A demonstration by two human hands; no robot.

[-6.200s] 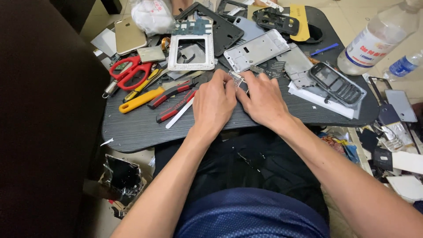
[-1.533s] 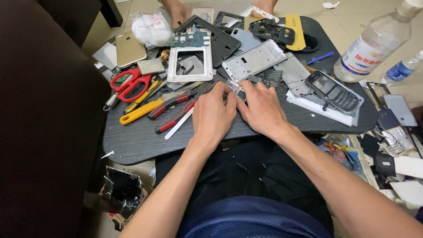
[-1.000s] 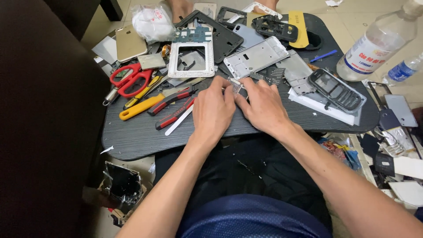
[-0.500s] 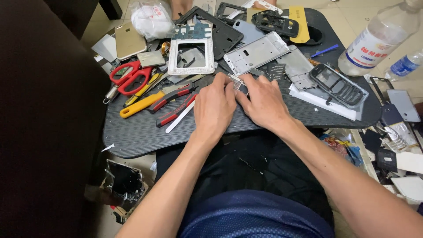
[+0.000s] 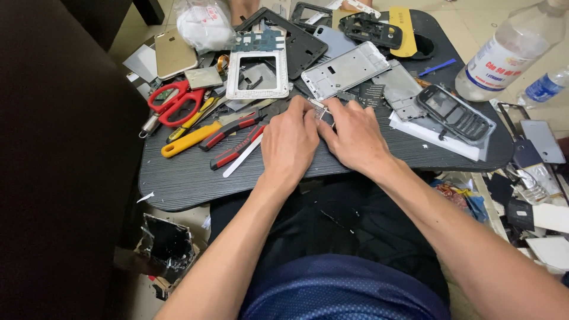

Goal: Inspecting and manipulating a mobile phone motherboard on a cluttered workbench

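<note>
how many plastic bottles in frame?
2. A large clear bottle lies tilted at the top right, off the board's far right corner. A small blue-labelled bottle lies just below it at the right edge. More may sit out of frame.

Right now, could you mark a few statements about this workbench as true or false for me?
1. Both hands meet over a small metal part. True.
2. The red-handled scissors lie right of the hands. False: they lie to the left hand's side.
3. A clear plastic bottle stands on the floor beyond the board's right end. True.
4. The right hand holds the yellow-handled tool. False: it lies untouched on the dark board.
5. The white phone frame lies behind the hands. True.
</note>
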